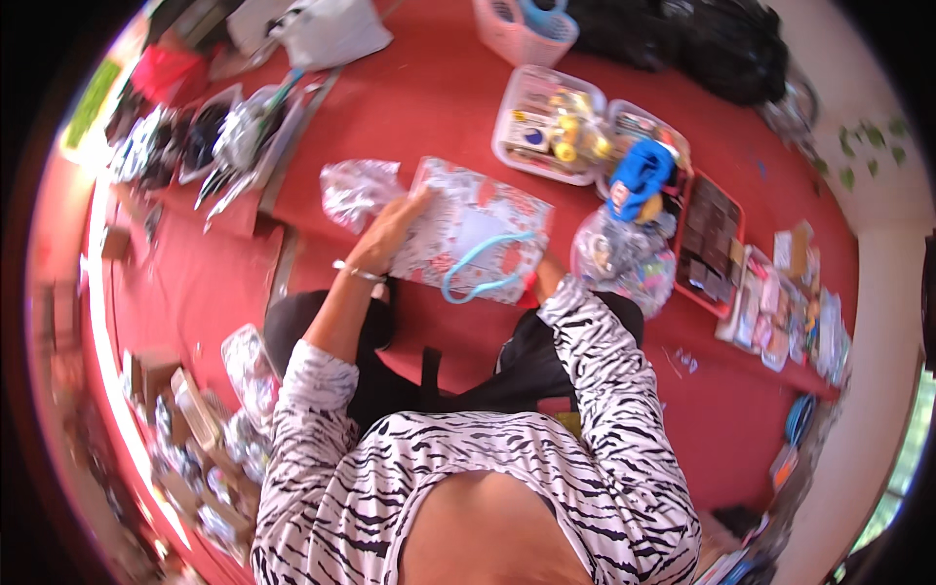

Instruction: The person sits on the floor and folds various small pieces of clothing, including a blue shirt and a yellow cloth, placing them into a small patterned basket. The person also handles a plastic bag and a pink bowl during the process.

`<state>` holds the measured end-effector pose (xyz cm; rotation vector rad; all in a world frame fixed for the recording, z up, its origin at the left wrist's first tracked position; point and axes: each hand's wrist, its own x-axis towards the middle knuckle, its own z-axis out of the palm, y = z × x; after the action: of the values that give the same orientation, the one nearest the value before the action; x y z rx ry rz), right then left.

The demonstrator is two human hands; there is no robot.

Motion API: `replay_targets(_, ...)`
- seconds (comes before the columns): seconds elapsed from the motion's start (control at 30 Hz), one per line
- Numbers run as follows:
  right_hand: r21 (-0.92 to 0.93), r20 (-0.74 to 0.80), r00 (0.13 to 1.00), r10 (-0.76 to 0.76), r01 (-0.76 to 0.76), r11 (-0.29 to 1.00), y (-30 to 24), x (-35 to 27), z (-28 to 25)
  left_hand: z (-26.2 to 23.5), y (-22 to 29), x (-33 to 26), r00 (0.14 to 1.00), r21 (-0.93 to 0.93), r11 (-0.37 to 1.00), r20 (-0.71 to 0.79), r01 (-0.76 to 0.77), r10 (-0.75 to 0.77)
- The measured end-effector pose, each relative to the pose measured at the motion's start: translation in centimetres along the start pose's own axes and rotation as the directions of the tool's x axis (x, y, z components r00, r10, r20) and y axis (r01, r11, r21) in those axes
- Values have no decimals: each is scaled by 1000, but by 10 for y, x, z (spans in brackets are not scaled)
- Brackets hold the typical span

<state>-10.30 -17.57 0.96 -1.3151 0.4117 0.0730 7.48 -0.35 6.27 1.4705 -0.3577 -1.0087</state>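
Note:
A floral paper gift bag (468, 200), white with red and grey flowers and a pale panel, lies tilted in front of me. Its light blue handle (478, 261) loops over the near side. My left hand (398, 226) grips the bag's left edge, thumb on top. At the lower right corner my right hand (549, 277) holds the bag, its fingers mostly hidden behind it. Next to my left hand rests a crinkled clear plastic bag (356, 193) with pinkish contents.
Right of me are a white bin of packets (502, 146), a blue cloth item (641, 180), a clear bag of goods (619, 249) and a red tray of brown blocks (710, 229). A pink basket (526, 37) stands far ahead. Grey bins (283, 132) sit at the far left, on the red floor (429, 88).

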Motion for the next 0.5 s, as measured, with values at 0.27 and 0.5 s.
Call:
replay_targets(0.27, -67, -95, 995, -20, 14, 998, 0, 5, -9, -9, 5, -12, 986, -254, 967, 157, -12, 54)
replay_targets(0.5, -508, -291, 868, -403, 217, 834, -58, 37, -5, -22, -8, -2, 995, -505, 861, 35, -63, 94)
